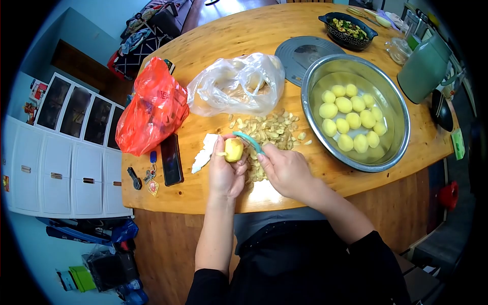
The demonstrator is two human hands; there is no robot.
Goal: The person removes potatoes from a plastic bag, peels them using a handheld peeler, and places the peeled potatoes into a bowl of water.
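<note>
My left hand (222,177) is wrapped round a partly peeled potato (234,150), with a strip of skin hanging at its left side. In my right hand (287,170) is a teal peeler (250,142), its head close to the top of the potato; whether the blade touches cannot be made out. Beneath and beyond both hands lies a heap of potato peelings (269,131) on the wooden table. To the right stands a large metal bowl (306,113) of water with several peeled potatoes (367,119) in it.
Beyond my hands are a clear plastic bag (236,84) and a red plastic bag (152,109). A phone (172,160), keys (150,175) and white tissue (205,152) lie left. Behind the bowl are a grey round mat (300,61), a dark dish (351,40) and a green jug (424,68).
</note>
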